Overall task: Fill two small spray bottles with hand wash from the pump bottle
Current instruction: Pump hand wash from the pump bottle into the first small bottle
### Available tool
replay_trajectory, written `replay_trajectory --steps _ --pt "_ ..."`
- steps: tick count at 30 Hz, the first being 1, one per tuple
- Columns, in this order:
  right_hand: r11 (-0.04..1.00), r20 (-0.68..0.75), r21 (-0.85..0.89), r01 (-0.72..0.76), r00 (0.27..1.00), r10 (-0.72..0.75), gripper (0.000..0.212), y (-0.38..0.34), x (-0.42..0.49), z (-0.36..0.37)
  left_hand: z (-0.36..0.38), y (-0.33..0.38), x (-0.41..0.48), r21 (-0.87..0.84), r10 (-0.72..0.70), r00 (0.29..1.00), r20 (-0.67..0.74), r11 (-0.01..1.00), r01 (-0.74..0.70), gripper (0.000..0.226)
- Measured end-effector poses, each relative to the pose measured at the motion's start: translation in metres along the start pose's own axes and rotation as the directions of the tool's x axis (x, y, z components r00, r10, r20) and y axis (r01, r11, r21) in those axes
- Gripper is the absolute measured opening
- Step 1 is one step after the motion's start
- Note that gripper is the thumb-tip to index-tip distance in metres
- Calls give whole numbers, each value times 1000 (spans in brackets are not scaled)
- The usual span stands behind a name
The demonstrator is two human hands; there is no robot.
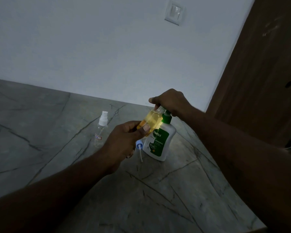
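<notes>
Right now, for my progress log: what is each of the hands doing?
Left hand: holds the uncapped spray bottle.
Right hand: curled over the pump.

Pump bottle (160, 143) on counter (175, 190), capped spray bottle (101, 130) left of it (apart), open spray bottle (152, 121) tilted at its spout.
</notes>
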State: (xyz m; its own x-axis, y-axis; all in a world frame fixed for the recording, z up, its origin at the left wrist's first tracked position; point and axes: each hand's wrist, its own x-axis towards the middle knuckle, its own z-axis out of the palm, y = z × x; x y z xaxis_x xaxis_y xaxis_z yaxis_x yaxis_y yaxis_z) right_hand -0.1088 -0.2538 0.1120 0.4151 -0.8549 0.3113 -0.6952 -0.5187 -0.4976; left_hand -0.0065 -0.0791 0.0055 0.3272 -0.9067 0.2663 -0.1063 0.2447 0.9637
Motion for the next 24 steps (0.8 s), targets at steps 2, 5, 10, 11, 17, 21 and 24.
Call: replay_trajectory --steps 2,5,10,11,17,21,24 --pt "999 -2 -30 20 1000 -20 46 -2 0 -2 0 -1 1 6 -4 1000 -1 1000 4 33" --pt "999 -21 -26 38 999 -39 42 -2 -1 -5 0 0 1 -17 -2 1000 6 1000 3 32" --pt "1000 -5 20 7 1000 -7 45 1 -3 0 -1 -1 2 -29 -5 1000 5 1000 6 32" --pt "1000 -3 13 5 1000 -4 45 0 -3 0 -1 -1 1 -28 -6 1000 9 1000 7 32" --pt "999 -25 36 34 999 -33 38 -3 -5 -5 -1 0 0 -30 0 1000 11 1000 0 27" --pt "998 -9 62 11 1000 -11 42 -1 -8 -1 -1 -1 0 -50 -3 1000 15 999 3 29" --pt "999 -13 18 40 999 -39 40 -5 -8 -8 0 -1 0 -37 -5 1000 26 999 6 23"
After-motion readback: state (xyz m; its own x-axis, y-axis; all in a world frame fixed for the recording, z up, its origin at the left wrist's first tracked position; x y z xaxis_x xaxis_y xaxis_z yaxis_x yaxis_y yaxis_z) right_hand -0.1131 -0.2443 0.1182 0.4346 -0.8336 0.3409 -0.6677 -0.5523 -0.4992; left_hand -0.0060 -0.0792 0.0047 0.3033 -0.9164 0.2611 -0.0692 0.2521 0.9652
